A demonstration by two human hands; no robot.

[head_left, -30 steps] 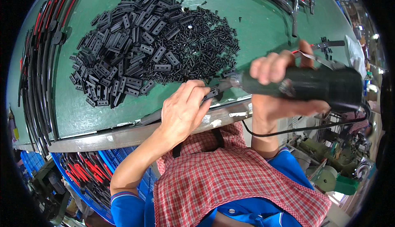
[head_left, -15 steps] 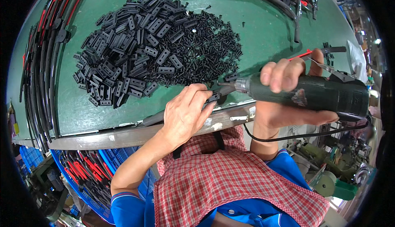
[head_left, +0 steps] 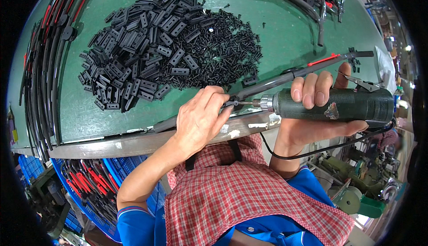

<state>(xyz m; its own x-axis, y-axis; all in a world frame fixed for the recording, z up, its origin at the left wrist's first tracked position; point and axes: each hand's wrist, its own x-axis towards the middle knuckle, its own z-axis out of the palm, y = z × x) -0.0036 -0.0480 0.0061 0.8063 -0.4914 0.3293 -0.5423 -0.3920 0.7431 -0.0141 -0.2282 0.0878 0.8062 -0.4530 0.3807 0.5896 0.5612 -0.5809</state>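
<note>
Shifted a little since a second ago: pneumatic screwdriver lowered and levelled, tip brought in against the left fingertips. Right hand wrapped tight round the dark green barrel, fingers over the top, thumb behind near the lever. Left hand palm down at the table edge, fingers curled together, pinching a small fastener or clip at the bit; exact part too small to tell. Beneath both, long black wiper blade lying slantwise across the green table top, red strip near its far end. Best kept square to the blade, bit seated fully before pressing the lever, left fingertips clear of the spinning tip. Beyond, heap of black plastic clips; more wiper blades along the left rim.
</note>
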